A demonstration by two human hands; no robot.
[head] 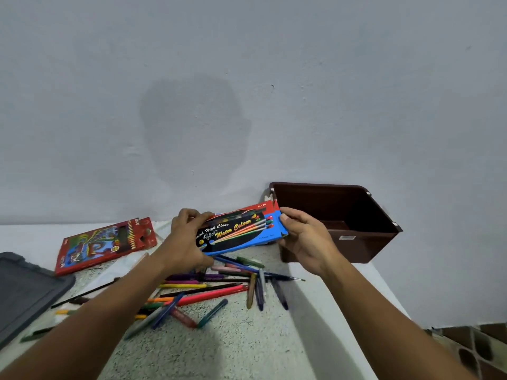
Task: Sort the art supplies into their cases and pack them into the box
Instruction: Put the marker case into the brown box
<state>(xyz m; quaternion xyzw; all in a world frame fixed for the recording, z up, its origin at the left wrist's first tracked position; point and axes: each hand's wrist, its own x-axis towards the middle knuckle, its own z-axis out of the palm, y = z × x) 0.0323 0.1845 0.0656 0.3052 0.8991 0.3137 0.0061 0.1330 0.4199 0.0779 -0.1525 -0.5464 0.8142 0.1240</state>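
a plain room at home, likely: bare painted wall (247,78), speckled stone ledge (219,346), patterned floor tiles (472,349).

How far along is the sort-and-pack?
Early. Done: nothing visibly packed; the brown box looks empty. In hand: left hand and right hand hold the water colour case. Left: loose pens on the counter, pencil case unpacked.

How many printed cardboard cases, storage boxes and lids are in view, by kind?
Cardboard cases: 2, the blue case gripped at its ends by the left hand and right hand, and the red case flat on the counter.
Brown boxes: 1, the box.
Grey lids: 1, the lid.
Total: 4
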